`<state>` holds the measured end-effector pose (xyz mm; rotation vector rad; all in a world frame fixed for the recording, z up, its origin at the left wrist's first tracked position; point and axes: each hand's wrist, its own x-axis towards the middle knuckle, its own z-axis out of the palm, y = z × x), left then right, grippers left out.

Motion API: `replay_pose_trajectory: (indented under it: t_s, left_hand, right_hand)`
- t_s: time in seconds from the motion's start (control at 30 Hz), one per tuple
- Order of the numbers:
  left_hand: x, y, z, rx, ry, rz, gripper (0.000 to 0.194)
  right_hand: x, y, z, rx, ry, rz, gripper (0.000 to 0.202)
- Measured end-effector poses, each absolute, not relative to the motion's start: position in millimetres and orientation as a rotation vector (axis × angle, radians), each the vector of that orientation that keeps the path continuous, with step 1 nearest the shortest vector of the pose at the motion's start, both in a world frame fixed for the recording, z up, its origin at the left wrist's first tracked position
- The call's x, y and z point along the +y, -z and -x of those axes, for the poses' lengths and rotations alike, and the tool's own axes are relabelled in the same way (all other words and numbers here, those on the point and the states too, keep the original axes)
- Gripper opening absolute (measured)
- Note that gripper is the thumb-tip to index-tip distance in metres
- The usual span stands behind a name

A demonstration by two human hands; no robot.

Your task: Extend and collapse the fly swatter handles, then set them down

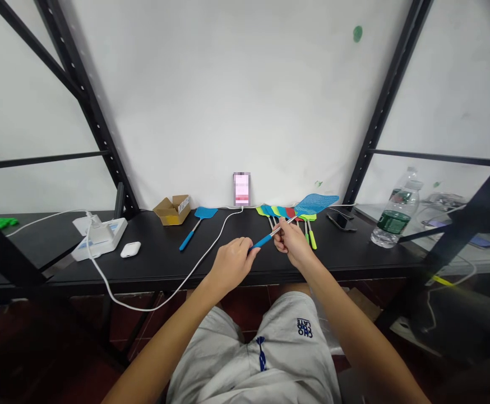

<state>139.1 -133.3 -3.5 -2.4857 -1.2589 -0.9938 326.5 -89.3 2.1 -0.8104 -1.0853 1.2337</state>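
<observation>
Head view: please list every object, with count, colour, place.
table: one, black, centre
rack: one, black, sides
phone: one, pinkish screen, rear
box: one, brown, left
loose flyswatter: one, blue, left
flyswatter row: several, multicoloured, right
power strip: one, white, left
earbud case: one, white, left
cables: several, white, around table
bottles: two, clear, right
flat things: uncountable, black, right
green item: one, far left
clutter: uncountable, mixed, far right
held flyswatter: one, blue, centre-right
shorts: one, pale, below
left grip: one, on handle
right grip: one, on shaft

Pale grey shorts [245, 370], dark blue drawstring [262, 354] hangs at front, dark blue block lettering [304, 327] sits stacked on right leg [291, 306]; forearms [178, 331], left hand [233, 264], right hand [291, 242] are bare
</observation>
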Motion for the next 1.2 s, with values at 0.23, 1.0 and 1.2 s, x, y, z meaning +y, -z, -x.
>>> replay_pose_trajectory:
  t_s: [0.23, 1.0, 1.2]
  left_hand:
    - [-131, 1, -142, -1.498, 1.260, 3.061, 0.029]
    - [-125, 4, -138, -1.634, 1.302, 3.108, 0.028]
    - [-123, 2, -136, -1.599, 1.254, 3.135, 0.029]
  right_hand:
    - [-88, 13, -312, -1.199, -1.450, 0.831, 0.040]
    - [-80, 18, -313, -0.923, -1.238, 0.688, 0.040]
    - [-74, 23, -313, -0.956, -1.158, 0.716, 0.040]
